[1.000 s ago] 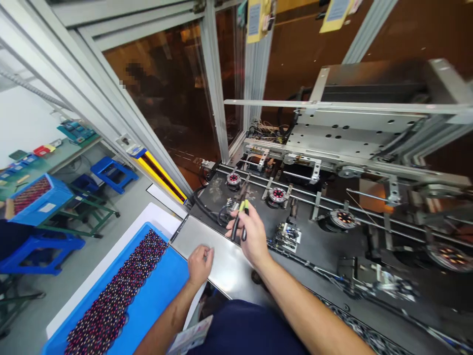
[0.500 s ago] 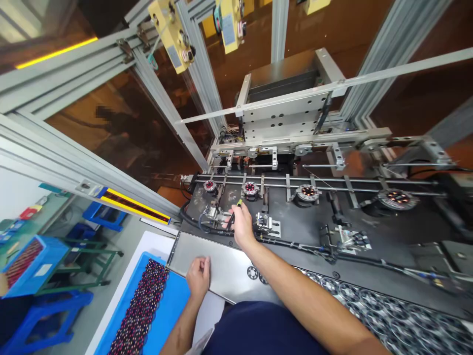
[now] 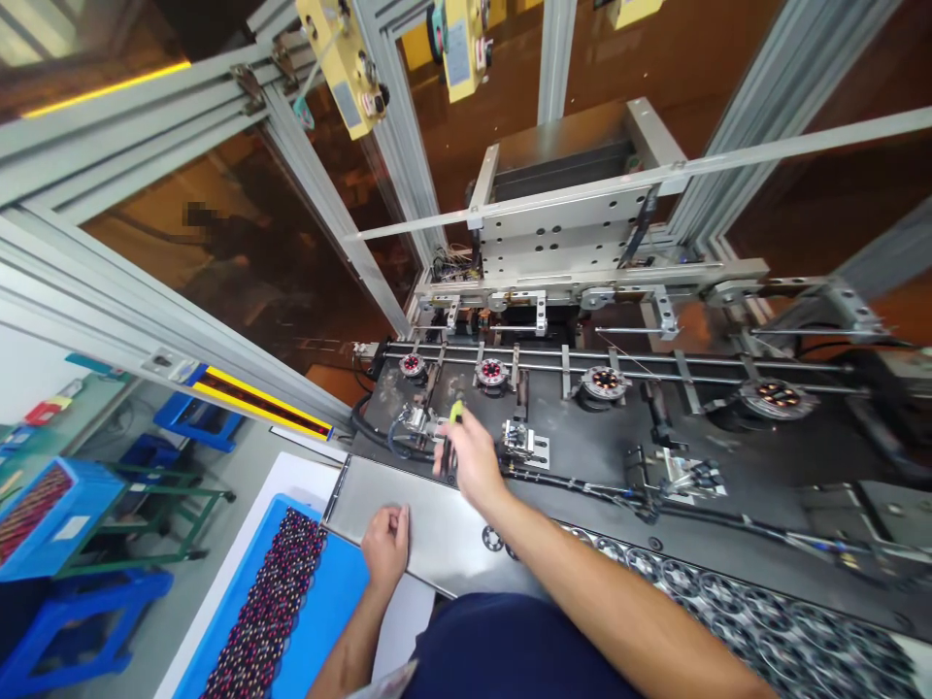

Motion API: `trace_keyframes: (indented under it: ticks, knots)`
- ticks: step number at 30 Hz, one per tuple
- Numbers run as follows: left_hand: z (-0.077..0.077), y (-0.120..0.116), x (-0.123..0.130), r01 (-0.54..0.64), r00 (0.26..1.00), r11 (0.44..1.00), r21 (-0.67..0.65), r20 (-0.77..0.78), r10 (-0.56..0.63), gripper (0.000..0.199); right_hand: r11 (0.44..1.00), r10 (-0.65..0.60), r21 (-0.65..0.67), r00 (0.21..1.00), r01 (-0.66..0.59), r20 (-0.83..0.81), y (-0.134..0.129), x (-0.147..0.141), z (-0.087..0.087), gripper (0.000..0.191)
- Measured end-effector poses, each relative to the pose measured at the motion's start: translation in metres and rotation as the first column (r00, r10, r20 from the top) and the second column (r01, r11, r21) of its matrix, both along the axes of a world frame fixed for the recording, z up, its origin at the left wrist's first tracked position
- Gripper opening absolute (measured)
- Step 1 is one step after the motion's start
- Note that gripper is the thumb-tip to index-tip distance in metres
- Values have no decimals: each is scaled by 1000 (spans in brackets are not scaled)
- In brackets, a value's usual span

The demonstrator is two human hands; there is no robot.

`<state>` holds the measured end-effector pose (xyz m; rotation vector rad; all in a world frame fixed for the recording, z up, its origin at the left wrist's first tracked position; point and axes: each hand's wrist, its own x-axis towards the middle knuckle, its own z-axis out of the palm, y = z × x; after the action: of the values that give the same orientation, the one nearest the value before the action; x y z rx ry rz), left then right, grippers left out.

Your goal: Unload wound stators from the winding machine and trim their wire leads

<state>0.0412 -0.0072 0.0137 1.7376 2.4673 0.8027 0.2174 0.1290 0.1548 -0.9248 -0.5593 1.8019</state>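
My right hand [image 3: 472, 456] is closed around a slim dark pen-like tool with a yellow-green end [image 3: 456, 412]. It is held over the front edge of the machine bed, between two small metal fixtures; the right one is a silver fixture [image 3: 521, 442]. Loosely curled, my left hand [image 3: 385, 546] rests on the bare metal plate [image 3: 437, 519], and nothing shows between its fingers. Small black spoked rings [image 3: 493, 538] lie on that plate beside my right forearm. Farther back, round parts with red dots [image 3: 491, 372] sit on holders along the rails.
A blue tray [image 3: 331, 607] of dark red-dotted parts stands to my left. Rows of metallic rings [image 3: 735, 602] cover the front right. Cables run along the bed's front. Aluminium posts [image 3: 557, 58] and a crossbar frame the machine. A blue bin [image 3: 69, 515] stands on a bench at far left.
My right hand has drawn slightly back toward me and left, and the tool's yellow-green end has turned more into view. My left hand stays on the plate. The view has shifted slightly.
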Motion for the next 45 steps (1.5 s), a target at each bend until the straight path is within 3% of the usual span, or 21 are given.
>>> trace_keyframes:
  ticks: [2, 4, 7, 10, 15, 28, 32, 35, 38, 39, 42, 45]
  knots:
    - [-1, -1, 0, -11, 1000, 1000, -8, 10, 11, 38, 987, 147, 67, 988, -145, -38, -27, 27, 19, 39]
    - [-2, -3, 0, -24, 999, 1000, -18, 29, 24, 37, 976, 195, 109, 979, -188, -57, -46, 64, 32, 51]
    - [-5, -5, -2, -38, 997, 999, -35, 59, 40, 37, 997, -20, 73, 1000, 19, 21, -46, 117, 31, 49]
    - [-6, -6, -3, -40, 997, 998, -51, 68, 43, 37, 977, -210, 3, 964, 212, 162, -25, 147, 11, 40]
    - [-4, -5, -4, -24, 999, 998, -62, 38, 27, 39, 955, -280, -47, 940, 294, 196, -4, 153, -15, 36]
    - [-8, -4, -7, -28, 999, 995, -92, -18, 27, 39, 943, -299, -108, 943, 315, 144, 8, 155, -32, 34]
    - [-9, -5, -7, -28, 999, 995, -98, -23, 25, 38, 958, -270, -73, 956, 279, 113, 4, 149, -24, 32]
    - [-9, -5, -7, -35, 999, 994, -104, -25, 33, 38, 991, -125, -45, 990, 128, 70, -25, 154, -2, 36]
    - [-10, -6, -7, -44, 999, 993, -114, -18, 42, 38, 995, 84, 46, 996, -86, 37, -65, 182, 22, 50]
    - [-11, -6, -7, -46, 999, 992, -117, -14, 44, 37, 991, 100, 79, 994, -103, 49, -74, 196, 28, 53]
    - [-11, -7, -7, -51, 999, 991, -122, 5, 52, 37, 994, -80, 86, 983, 67, 167, -78, 241, 31, 52]
    - [-10, -7, -7, -54, 998, 991, -122, 23, 58, 37, 972, -226, 7, 929, 234, 292, -59, 277, 14, 37]
